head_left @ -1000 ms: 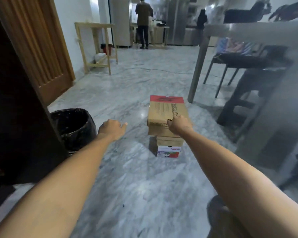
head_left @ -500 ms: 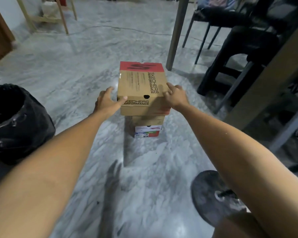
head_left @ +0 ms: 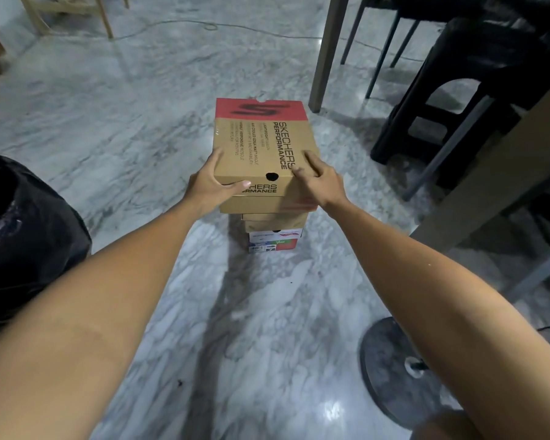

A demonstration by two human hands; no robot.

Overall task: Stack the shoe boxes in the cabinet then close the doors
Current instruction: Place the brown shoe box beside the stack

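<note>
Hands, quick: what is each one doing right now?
Left hand: gripping the top shoe box at its near left corner.
Right hand: gripping the same box's near right corner.

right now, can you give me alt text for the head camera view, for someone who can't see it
Two bare hands hold the top shoe box, brown with a red end, on a stack of boxes on a marble floor: the left hand on its near left corner, the right hand on its near right corner. A black bin bag sits at left, chairs at right.

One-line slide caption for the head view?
Both bare hands, left hand and right hand, grip the top tan-and-red cardboard shoe box of a stack on the grey marble floor.
</note>
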